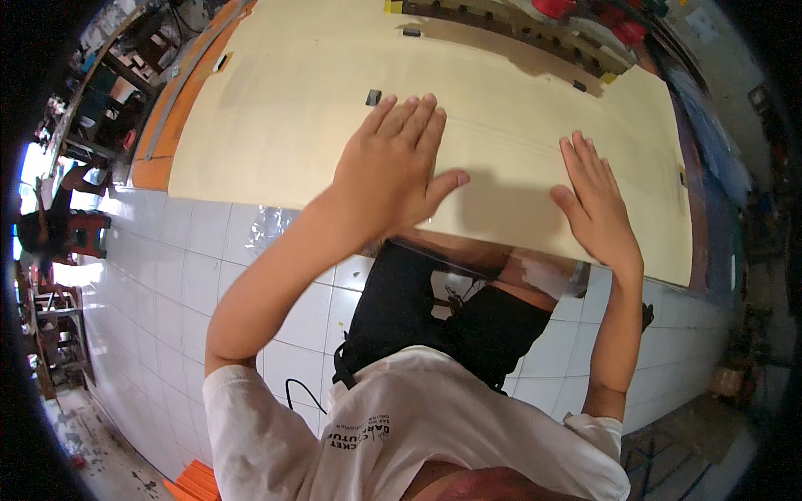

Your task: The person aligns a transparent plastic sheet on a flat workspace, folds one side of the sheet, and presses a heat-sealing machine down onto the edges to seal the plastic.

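Observation:
A large cream-yellow sheet covers most of the table and reaches over its near edge. My left hand lies palm down on the sheet, fingers together and stretched out, thumb apart. Just beyond its fingertips sits a small dark block. My right hand is on the sheet's near right part, flat, with its fingers pointing away from me. Neither hand holds anything. Other small dark blocks lie on the sheet: one toward the far side, another at the far right.
A long dark bar with knobs runs along the far edge. On the left, a metal strip lies on the orange tabletop. Clear plastic hangs below the near edge. A red stool and another person are at far left.

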`<action>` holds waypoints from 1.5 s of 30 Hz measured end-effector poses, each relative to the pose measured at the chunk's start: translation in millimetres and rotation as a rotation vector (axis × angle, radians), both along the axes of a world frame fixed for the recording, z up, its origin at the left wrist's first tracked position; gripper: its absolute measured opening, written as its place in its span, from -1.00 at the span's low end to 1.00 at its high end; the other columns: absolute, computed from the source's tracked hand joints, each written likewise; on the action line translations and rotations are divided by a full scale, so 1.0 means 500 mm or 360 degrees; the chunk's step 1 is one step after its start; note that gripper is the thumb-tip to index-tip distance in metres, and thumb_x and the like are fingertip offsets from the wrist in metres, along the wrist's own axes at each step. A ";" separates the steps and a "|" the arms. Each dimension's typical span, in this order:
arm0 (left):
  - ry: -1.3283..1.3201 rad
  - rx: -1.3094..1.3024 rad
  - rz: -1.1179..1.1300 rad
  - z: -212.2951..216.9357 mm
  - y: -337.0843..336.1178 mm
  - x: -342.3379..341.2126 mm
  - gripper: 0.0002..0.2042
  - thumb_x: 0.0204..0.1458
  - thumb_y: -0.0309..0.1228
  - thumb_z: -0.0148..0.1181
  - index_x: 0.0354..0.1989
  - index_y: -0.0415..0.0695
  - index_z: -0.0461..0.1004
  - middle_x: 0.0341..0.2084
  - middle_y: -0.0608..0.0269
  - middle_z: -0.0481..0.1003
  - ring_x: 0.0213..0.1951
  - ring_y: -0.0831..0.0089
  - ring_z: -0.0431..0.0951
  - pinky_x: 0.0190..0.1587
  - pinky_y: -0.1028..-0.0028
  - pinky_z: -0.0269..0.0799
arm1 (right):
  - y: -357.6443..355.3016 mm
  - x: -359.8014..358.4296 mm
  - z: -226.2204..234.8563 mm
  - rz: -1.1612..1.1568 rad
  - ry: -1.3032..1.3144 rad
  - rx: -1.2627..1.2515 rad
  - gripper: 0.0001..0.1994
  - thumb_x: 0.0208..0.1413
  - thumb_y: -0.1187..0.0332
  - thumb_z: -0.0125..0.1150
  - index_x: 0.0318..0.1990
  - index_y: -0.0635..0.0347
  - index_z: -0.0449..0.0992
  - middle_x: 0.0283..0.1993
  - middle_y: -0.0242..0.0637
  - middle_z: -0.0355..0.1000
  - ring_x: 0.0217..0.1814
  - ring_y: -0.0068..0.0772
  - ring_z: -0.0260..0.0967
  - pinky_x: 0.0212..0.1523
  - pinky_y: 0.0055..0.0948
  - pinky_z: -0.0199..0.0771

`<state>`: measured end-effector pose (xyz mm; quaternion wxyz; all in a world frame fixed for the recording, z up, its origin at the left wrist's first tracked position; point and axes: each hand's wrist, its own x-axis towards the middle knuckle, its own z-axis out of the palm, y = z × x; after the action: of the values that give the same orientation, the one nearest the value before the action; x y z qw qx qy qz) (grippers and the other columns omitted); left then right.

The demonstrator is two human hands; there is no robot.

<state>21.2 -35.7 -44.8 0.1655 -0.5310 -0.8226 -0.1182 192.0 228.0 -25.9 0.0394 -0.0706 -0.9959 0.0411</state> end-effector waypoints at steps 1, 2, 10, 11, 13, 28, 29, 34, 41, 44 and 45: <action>0.0074 -0.0021 0.0020 -0.003 0.006 -0.010 -0.31 0.28 0.07 -0.10 0.26 -0.39 0.30 0.28 -0.20 0.31 0.32 0.00 0.31 0.42 0.08 0.04 | 0.005 -0.009 -0.002 0.0002 -0.0008 -0.0002 -0.34 0.36 0.03 -0.04 0.48 0.18 0.06 0.57 0.02 -0.11 0.62 0.06 -0.20 0.54 -0.02 -0.24; 0.0149 -0.0037 0.0030 -0.001 0.015 -0.019 -0.31 0.29 0.07 -0.13 0.26 -0.40 0.30 0.27 -0.21 0.32 0.32 0.00 0.31 0.42 0.09 0.04 | 0.012 -0.016 0.000 0.0020 0.0027 0.0008 -0.35 0.37 0.01 -0.07 0.47 0.18 0.07 0.56 0.04 -0.10 0.61 0.06 -0.19 0.54 -0.02 -0.22; 0.0076 -0.0249 -0.0046 0.045 0.029 -0.094 -0.41 0.29 0.03 -0.11 0.16 -0.31 0.42 0.20 -0.13 0.41 0.29 0.06 0.36 0.39 0.11 0.11 | 0.026 -0.049 0.016 0.0013 -0.0019 0.0141 -0.35 0.37 -0.05 -0.13 0.44 0.19 0.13 0.53 0.11 -0.04 0.57 0.08 -0.08 0.51 -0.03 -0.09; -0.0101 -0.0305 -0.0175 0.065 0.031 -0.118 -0.46 0.28 0.02 -0.11 0.10 -0.23 0.49 0.11 -0.13 0.46 0.21 0.06 0.41 0.35 0.13 0.16 | 0.043 -0.053 0.021 -0.0056 -0.0034 0.0106 -0.36 0.37 -0.06 -0.13 0.44 0.18 0.16 0.53 0.12 -0.03 0.57 0.07 -0.08 0.51 -0.07 -0.08; -0.0428 -0.0207 -0.0335 0.083 0.030 -0.154 -0.60 0.24 -0.07 -0.04 -0.06 -0.08 0.61 -0.08 -0.09 0.53 0.04 0.04 0.50 0.19 0.16 0.34 | 0.092 -0.060 0.028 -0.0194 -0.0062 0.0052 -0.35 0.36 -0.10 -0.16 0.43 0.15 0.18 0.53 0.10 -0.04 0.59 0.04 -0.10 0.51 -0.16 -0.07; -0.0208 -0.0547 0.0331 0.005 0.001 -0.465 -0.16 0.09 0.20 0.11 0.45 -0.07 0.11 0.44 -0.15 0.02 0.46 -0.01 0.04 0.45 0.14 0.01 | 0.340 -0.157 0.011 -0.0519 -0.0437 -0.0215 -0.19 0.33 -0.19 -0.18 0.54 0.13 -0.15 0.62 0.02 -0.38 0.68 -0.13 -0.55 0.57 -0.11 -0.49; -0.0219 -0.0538 0.0316 0.001 0.017 -0.465 -0.16 0.09 0.20 0.11 0.45 -0.07 0.11 0.44 -0.15 0.02 0.46 -0.01 0.04 0.45 0.14 0.01 | 0.343 -0.138 0.006 -0.0536 -0.0346 -0.0207 -0.20 0.33 -0.20 -0.19 0.54 0.11 -0.13 0.62 -0.01 -0.37 0.68 -0.14 -0.54 0.57 -0.09 -0.51; -0.0638 -0.0560 0.0318 0.034 -0.013 -0.424 -0.01 0.07 0.38 -0.01 0.53 -0.01 -0.13 0.52 -0.04 -0.28 0.54 0.12 -0.40 0.51 0.03 -0.45 | 0.314 -0.125 0.000 -0.0469 -0.0119 -0.0182 -0.29 0.37 -0.09 -0.16 0.53 0.06 -0.08 0.63 -0.10 -0.29 0.68 -0.14 -0.47 0.57 -0.05 -0.50; -0.0628 -0.0532 0.0477 0.029 0.001 -0.401 0.03 0.01 0.50 -0.13 0.53 0.07 -0.10 0.52 0.01 -0.24 0.54 0.21 -0.38 0.52 0.09 -0.46 | 0.303 -0.121 -0.003 -0.0476 -0.0052 -0.0122 -0.35 0.39 -0.02 -0.16 0.51 0.08 0.00 0.60 -0.06 -0.18 0.67 -0.12 -0.37 0.57 -0.06 -0.47; -0.0591 -0.0513 0.0510 0.024 -0.002 -0.405 0.01 0.02 0.52 -0.20 0.53 0.08 -0.10 0.52 0.01 -0.23 0.54 0.21 -0.37 0.52 0.09 -0.47 | 0.295 -0.130 -0.010 -0.0512 -0.0003 -0.0085 -0.34 0.39 -0.04 -0.16 0.51 0.08 0.01 0.59 -0.04 -0.15 0.66 -0.11 -0.33 0.57 -0.06 -0.46; -0.0580 -0.0520 0.0529 0.031 -0.003 -0.403 -0.03 0.07 0.47 -0.19 0.53 0.08 -0.11 0.53 0.01 -0.25 0.54 0.18 -0.37 0.51 0.06 -0.48 | 0.293 -0.133 -0.012 -0.0516 0.0001 -0.0072 -0.34 0.39 -0.05 -0.16 0.51 0.09 0.02 0.59 -0.04 -0.15 0.66 -0.11 -0.33 0.57 -0.06 -0.45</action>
<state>-180.5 -37.1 -29.1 -0.0556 -0.3786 -0.9226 -0.0488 125.6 374.6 -32.2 0.0443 -0.2312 -0.9702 0.0566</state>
